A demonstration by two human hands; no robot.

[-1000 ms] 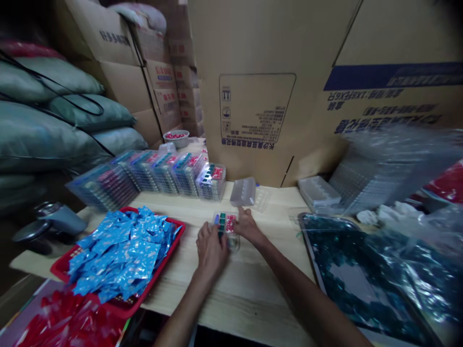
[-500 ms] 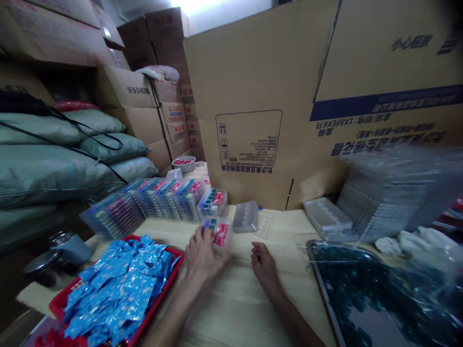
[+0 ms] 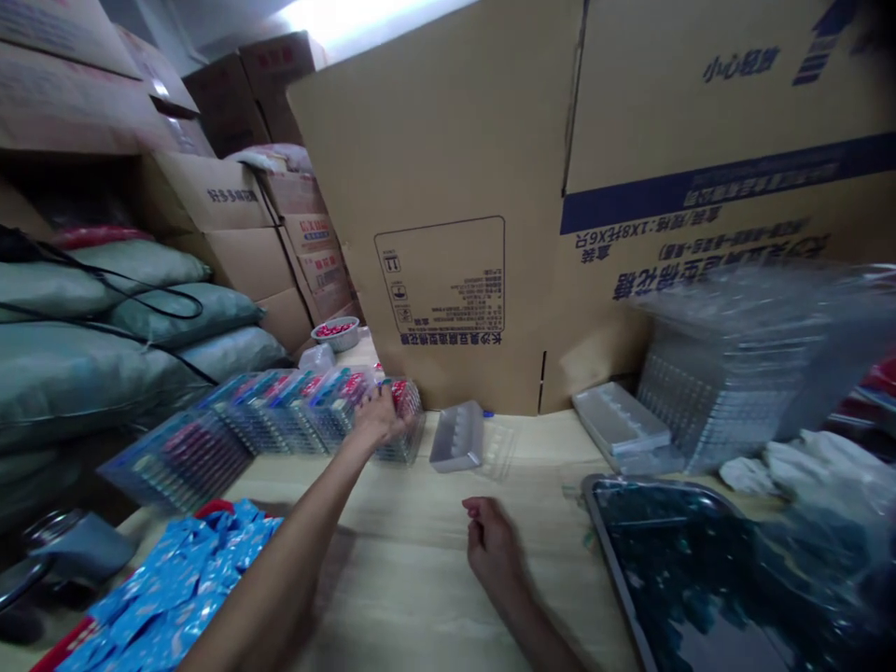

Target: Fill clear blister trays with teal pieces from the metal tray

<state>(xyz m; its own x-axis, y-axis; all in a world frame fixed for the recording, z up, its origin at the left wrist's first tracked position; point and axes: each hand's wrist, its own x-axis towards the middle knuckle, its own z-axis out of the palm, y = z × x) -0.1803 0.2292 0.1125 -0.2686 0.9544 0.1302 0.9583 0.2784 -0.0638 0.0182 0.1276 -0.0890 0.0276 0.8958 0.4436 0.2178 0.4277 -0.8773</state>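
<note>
My left hand (image 3: 378, 417) rests on the top of the rightmost stack of filled clear trays (image 3: 404, 443), its fingers wrapped over a tray with red and green pieces. More stacks of filled trays (image 3: 270, 411) lean in a row to its left. My right hand (image 3: 490, 537) hovers over the pale table (image 3: 406, 569), fingers curled, with nothing visible in it. Beyond it lies an upturned clear tray (image 3: 458, 437), with a flat clear piece (image 3: 498, 452) beside it.
Blue packets (image 3: 189, 569) fill a red basket (image 3: 63, 646) at front left. A metal tray (image 3: 616, 569) of dark green pieces is at right, with stacked empty trays (image 3: 714, 392) behind. A large carton (image 3: 448, 187) stands at the back.
My left hand has moved away and to the left with the filled tray, onto the rightmost stack. The view has shifted a little right; my right hand remains over the table.
</note>
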